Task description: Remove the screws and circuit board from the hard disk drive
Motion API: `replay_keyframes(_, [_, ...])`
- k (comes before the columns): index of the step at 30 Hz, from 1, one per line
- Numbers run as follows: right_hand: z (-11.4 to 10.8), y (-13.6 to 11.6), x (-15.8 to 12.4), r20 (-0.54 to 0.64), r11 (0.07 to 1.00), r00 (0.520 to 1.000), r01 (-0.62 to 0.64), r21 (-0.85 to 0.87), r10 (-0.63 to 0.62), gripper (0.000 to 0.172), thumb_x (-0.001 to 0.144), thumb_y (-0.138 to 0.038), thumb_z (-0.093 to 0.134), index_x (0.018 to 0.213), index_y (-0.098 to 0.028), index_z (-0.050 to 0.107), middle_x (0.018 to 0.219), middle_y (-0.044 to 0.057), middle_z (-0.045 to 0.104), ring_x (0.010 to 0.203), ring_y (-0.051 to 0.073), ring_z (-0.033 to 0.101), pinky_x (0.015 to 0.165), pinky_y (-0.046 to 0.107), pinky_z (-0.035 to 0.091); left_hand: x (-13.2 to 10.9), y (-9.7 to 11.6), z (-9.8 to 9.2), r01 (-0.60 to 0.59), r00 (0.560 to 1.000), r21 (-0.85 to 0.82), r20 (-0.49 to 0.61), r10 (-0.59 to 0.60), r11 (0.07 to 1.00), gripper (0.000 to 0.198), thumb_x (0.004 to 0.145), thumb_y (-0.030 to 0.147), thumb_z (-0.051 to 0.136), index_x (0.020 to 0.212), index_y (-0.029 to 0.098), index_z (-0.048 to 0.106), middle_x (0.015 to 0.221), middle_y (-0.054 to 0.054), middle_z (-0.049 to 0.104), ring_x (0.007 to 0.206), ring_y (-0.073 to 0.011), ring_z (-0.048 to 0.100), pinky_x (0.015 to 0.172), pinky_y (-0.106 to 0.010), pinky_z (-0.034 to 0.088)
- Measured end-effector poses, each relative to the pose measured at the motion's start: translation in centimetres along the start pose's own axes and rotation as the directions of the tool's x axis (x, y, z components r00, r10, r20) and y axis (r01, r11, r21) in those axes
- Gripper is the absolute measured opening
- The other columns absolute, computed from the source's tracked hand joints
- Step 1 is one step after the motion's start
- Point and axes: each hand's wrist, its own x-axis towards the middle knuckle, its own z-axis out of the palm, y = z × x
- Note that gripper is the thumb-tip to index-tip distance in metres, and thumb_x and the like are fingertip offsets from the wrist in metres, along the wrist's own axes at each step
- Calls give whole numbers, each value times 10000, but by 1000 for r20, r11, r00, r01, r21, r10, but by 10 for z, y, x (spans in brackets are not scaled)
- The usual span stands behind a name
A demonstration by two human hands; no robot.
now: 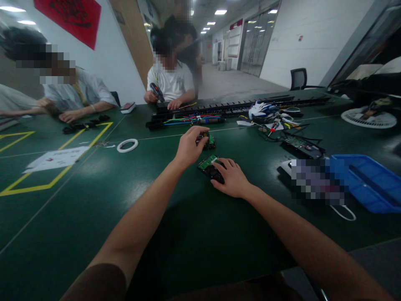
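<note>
On the green table top lies a black device with a green circuit board (206,162) along its far left edge. My right hand (232,179) rests on it, the thumb at the near side and the fingers over the top. Just beyond, my left hand (190,146) curls its thumb and forefinger about a smaller green circuit board (211,141) with dark parts on it. The left fingers partly cover this smaller board, and the right hand hides much of the black device.
Long black strips (232,109) with coloured wires lie across the table's far side. A glove (261,110), a blue tray (369,179) and another circuit board (302,146) are to the right. Leftward are a white ring (127,145) and paper (56,159). Opposite, a person (171,81) holds a power drill.
</note>
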Motion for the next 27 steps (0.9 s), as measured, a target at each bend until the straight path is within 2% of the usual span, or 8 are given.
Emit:
replay_keyframes(5, [0,-1,0,2,1000,1000,-3,2,3,707,969,-616,549,1549,-215,499,1596,168,455,1439,418,396,1116,579,409,-1,1,1,-1,999,-43,43,3,999,322,959,106,645,1253,233,678,1242,-68,731,1109,-206,708,971,-385,625])
replay_keyframes(9, [1,0,-1,-6,1000,1000,-5,-7,5,709,965,-624,557,1545,-221,505,1593,167,460,1433,417,401,1123,590,399,-3,1,2,-7,1000,-76,4,7,997,321,953,159,683,1260,249,705,1289,-92,649,1164,-218,671,914,-364,659])
replay_keyframes(12, [1,0,-1,-7,1000,1000,-1,-11,1,716,965,-624,563,1555,-226,493,1597,165,455,1433,411,399,1124,587,396,-4,-1,2,5,1000,-77,-18,-6,997,366,942,156,687,1294,254,704,1253,-90,620,1103,-202,678,885,-350,671])
replay_keyframes(19, [0,-1,-2,-16,1000,1000,2,-13,-2,699,975,-611,550,1551,-219,495,1591,169,457,1428,405,409,1114,582,408,-3,3,0,-31,999,-33,7,32,999,323,955,159,671,1269,224,701,1249,-81,710,1034,-195,719,898,-359,643])
replay_keyframes(23, [1,0,-2,-11,1000,1000,0,-7,0,704,974,-617,549,1555,-224,492,1597,161,452,1439,401,401,1123,577,407,-2,4,0,23,1000,18,-4,-23,1000,270,930,222,757,1193,231,699,1179,-62,771,933,-194,746,887,-370,621])
replay_keyframes(27, [1,0,0,1,1000,1000,2,-6,-2,707,976,-618,546,1554,-215,493,1596,167,450,1446,408,393,1128,582,404,-3,2,3,86,995,-28,-41,-87,996,256,900,263,809,1103,228,656,1105,-51,785,895,-190,751,861,-363,621])
